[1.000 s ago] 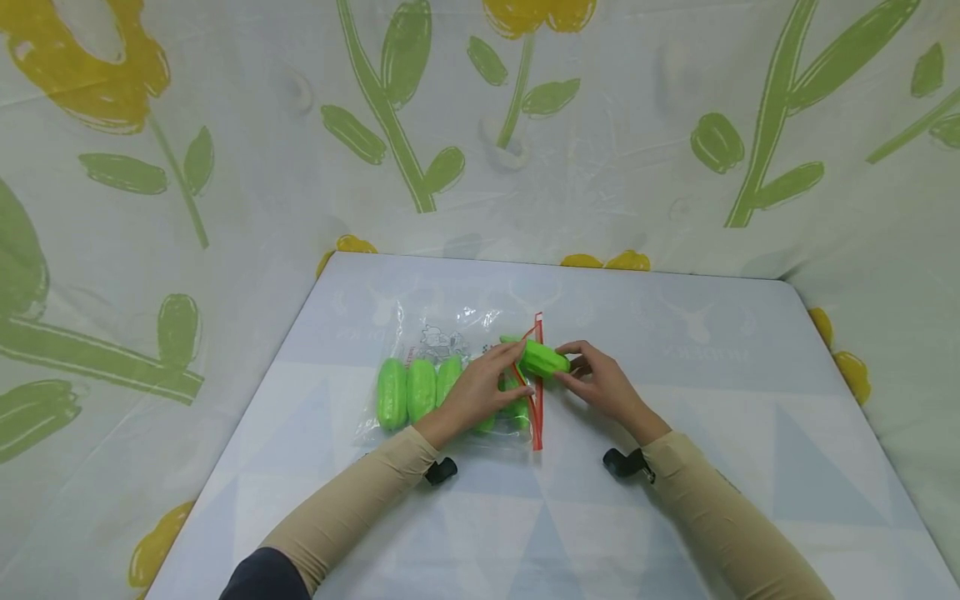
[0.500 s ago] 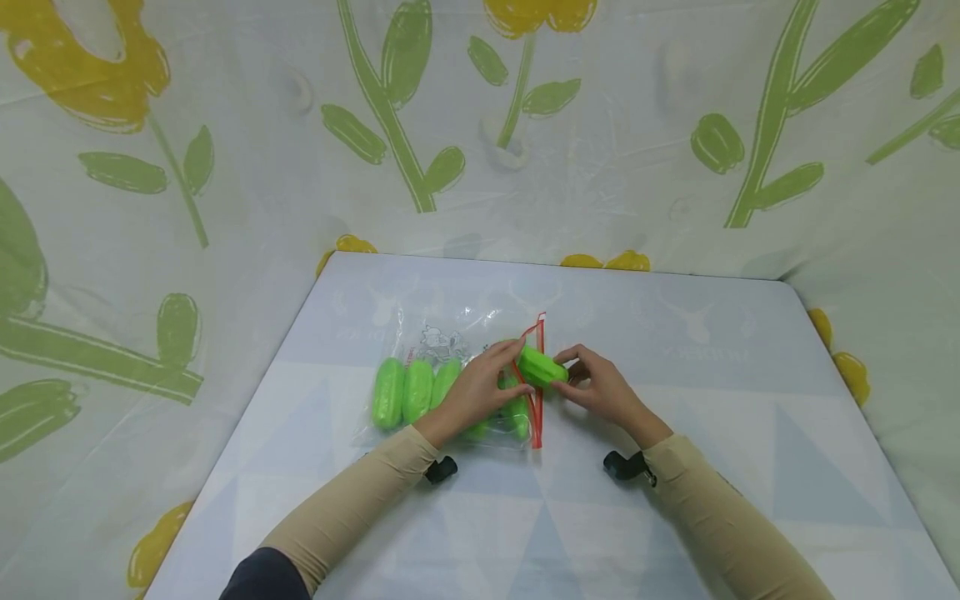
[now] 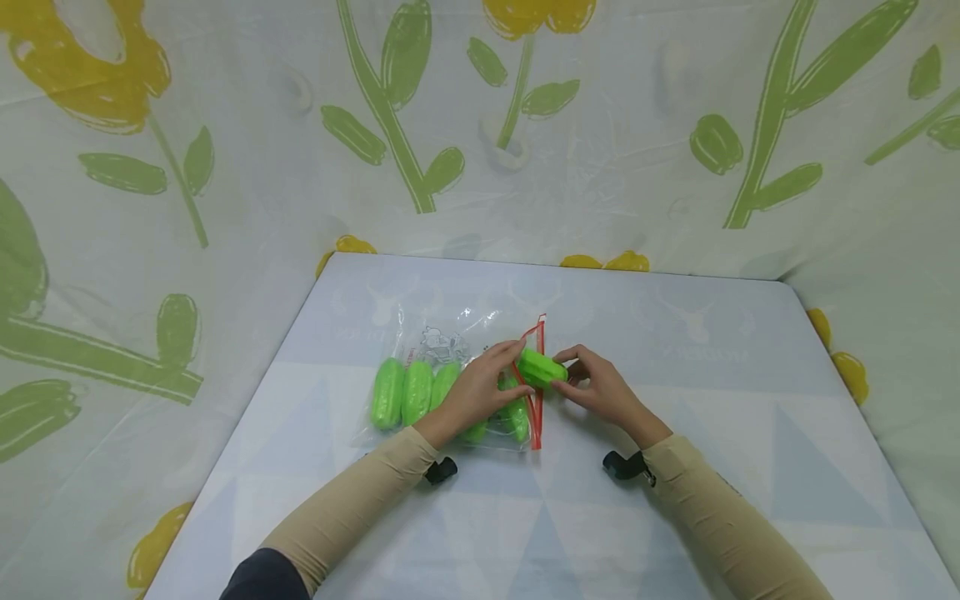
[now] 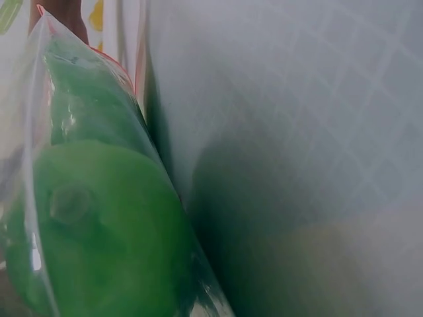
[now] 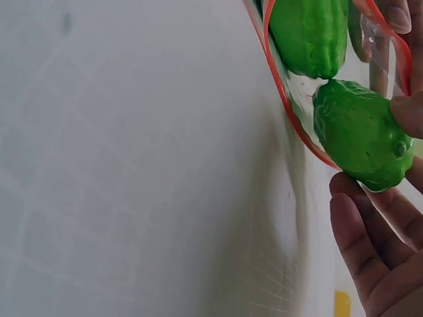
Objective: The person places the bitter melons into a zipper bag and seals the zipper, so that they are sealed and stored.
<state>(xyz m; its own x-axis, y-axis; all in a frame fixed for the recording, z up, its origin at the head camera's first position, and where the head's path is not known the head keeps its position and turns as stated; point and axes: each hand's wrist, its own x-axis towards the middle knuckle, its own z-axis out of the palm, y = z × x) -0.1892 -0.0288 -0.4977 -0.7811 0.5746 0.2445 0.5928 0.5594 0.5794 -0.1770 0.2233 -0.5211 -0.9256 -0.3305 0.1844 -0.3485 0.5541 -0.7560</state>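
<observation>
A clear zip bag (image 3: 411,335) with a red-edged mouth lies flat, its mouth facing right. Several green toy cucumbers (image 3: 387,393) lie side by side inside. My left hand (image 3: 474,392) reaches across the bag and holds its red edge, thumb below and fingers above. In that mouth sits another toy cucumber (image 3: 543,367), partly inside; my right hand (image 3: 603,390) pinches its outer end. The right wrist view shows this bumpy cucumber (image 5: 363,132) close to a second one (image 5: 310,36) within the red rim (image 5: 285,99). Plastic and a green cucumber end (image 4: 119,238) fill the left wrist view's left side.
The bag rests on a pale table (image 3: 675,517) with blue triangle patterns. A white curtain (image 3: 615,183) printed with flowers and leaves hangs behind and along both sides. Black wrist cameras (image 3: 441,471) sit under both wrists, close above the table.
The cucumber in my right hand has shifted slightly left and turned a little in the bag's mouth. Cucumbers at the bag's left have slid slightly left. Both hands have barely moved.
</observation>
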